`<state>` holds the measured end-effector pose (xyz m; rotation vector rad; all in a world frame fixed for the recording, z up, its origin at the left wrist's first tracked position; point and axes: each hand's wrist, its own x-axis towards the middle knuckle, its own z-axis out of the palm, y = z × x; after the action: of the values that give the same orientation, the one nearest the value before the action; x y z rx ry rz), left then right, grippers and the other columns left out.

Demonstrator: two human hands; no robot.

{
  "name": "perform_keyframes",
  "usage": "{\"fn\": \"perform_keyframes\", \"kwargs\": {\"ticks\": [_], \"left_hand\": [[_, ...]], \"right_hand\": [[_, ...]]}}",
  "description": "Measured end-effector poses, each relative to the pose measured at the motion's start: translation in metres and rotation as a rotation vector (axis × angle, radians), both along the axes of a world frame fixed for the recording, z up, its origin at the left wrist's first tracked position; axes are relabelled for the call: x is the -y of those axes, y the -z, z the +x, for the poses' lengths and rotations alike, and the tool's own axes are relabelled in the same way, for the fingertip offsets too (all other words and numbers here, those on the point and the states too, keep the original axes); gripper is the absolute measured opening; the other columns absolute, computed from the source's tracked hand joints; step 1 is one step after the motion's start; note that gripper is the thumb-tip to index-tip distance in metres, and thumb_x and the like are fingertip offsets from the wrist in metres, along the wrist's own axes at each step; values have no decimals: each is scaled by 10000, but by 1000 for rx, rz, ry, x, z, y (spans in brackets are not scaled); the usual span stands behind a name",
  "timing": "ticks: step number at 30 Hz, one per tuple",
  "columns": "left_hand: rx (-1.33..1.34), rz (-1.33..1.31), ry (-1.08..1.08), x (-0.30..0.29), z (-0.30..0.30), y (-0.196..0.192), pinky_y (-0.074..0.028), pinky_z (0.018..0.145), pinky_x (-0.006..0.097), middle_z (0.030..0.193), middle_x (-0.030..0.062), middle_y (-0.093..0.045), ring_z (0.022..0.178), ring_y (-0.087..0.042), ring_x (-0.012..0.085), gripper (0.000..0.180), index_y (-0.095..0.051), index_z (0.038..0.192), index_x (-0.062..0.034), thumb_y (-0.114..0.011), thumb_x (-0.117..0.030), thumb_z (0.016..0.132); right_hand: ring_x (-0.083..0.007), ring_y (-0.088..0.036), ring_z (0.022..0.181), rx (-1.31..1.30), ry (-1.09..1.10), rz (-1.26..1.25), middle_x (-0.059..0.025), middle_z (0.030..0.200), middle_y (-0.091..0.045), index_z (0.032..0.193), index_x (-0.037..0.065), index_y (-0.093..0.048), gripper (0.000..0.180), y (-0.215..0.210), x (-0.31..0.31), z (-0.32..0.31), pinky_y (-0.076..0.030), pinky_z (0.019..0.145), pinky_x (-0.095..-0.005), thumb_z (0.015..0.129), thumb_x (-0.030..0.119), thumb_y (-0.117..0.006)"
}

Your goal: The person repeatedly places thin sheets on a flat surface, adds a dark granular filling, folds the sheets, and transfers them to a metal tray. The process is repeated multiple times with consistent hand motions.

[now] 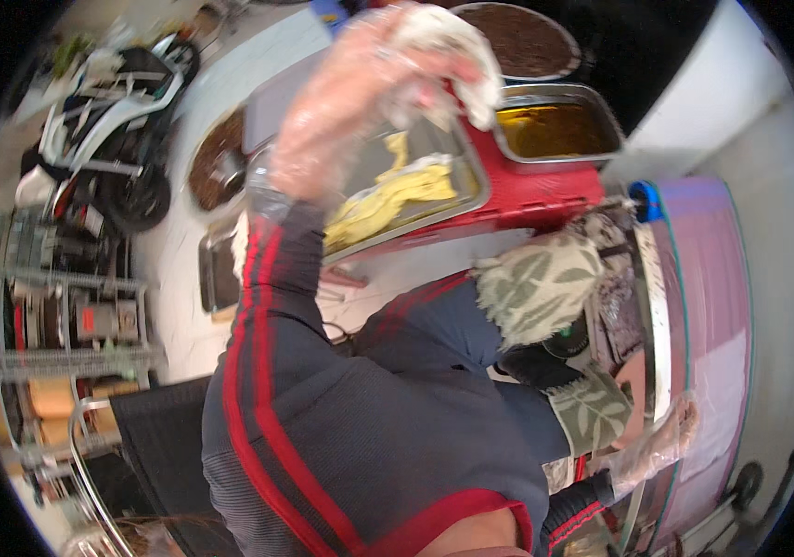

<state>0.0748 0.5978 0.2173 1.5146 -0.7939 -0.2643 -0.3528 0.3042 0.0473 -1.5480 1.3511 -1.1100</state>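
My left hand (346, 102), in a clear plastic glove, is raised at the top and closed on a crumpled white cloth (457, 56). Below it a metal tray (476, 176) holds a crumpled yellow cloth (397, 200). Beside this tray stands a metal pan (559, 130) of amber liquid. At the lower right my right hand (661, 446), also in a clear glove, reaches to the edge of a long pinkish-white panel (712, 306) with a teal rim. Its fingers look stretched out and slightly blurred, with nothing visible in them.
A red stand (545, 200) carries the trays. Round trays of dark brown material lie behind (517, 42) and at left (206, 176). A leaf-patterned cloth (545, 283) covers my knee. A motorbike (128, 121), metal shelves (72, 325) and a black chair (160, 418) stand at left.
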Motion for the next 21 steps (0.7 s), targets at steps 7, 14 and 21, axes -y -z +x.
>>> {"fn": "perform_keyframes", "kwargs": {"ticks": [7,14,21], "left_hand": [[101,-12,-306,-219,54,-4,-590,771,293,1066,79,-729,897,-744,161,367,-631,1207,-12,-760,-273,982],[-196,192,-783,-350,44,122,-580,705,315,980,1,-737,809,-662,102,313,-756,1170,-84,-716,-343,998],[-123,1257,-950,-413,25,268,-560,791,317,996,32,-746,885,-684,135,291,-755,1204,-76,-667,-297,1036]], "right_hand": [[-239,-584,1293,18,-299,-192,-145,1350,-626,1355,-18,-614,328,-12,-2,43,-429,1167,-392,1081,157,-656],[-239,-577,1310,29,-371,-77,-143,1368,-617,1369,-11,-598,365,-17,0,53,-420,1178,-392,1077,195,-676],[-243,-595,1300,253,-163,201,-145,1389,-649,1399,-29,-634,390,-11,14,4,-447,1146,-383,1058,158,-661]]}}
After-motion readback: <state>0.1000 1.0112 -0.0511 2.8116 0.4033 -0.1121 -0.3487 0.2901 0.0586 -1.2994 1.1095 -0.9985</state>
